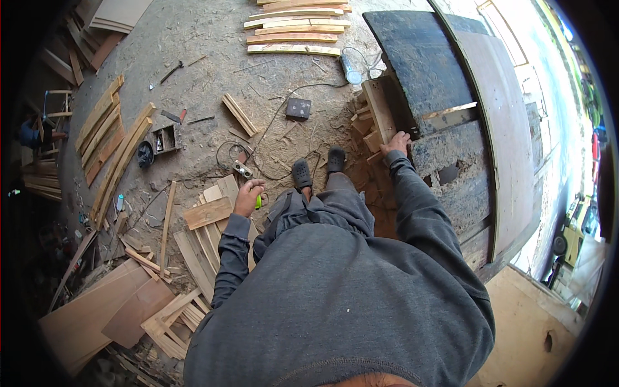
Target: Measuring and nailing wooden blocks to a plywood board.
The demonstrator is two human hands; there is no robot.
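My right hand (397, 143) rests fingers-down on the wooden block (379, 111) stacked against the dark bench (425, 64) at far right; my left hand (247, 197) pinches a small green tool (258, 202) near the scrap boards (207, 213). I should press the block flat and steady before lifting it.

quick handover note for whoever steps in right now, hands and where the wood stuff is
Left hand: closed around a small bright green object, held at the person's side above loose boards on the floor.
Right hand: resting on a pile of wood blocks beside the dark worn table; whether it grips one cannot be told.
Nearby: planks laid in a row ahead, a hammer and a small dark box with a cord on the sawdust floor.
Done: nothing clearly finished.
Left: the blocks are in a loose heap.
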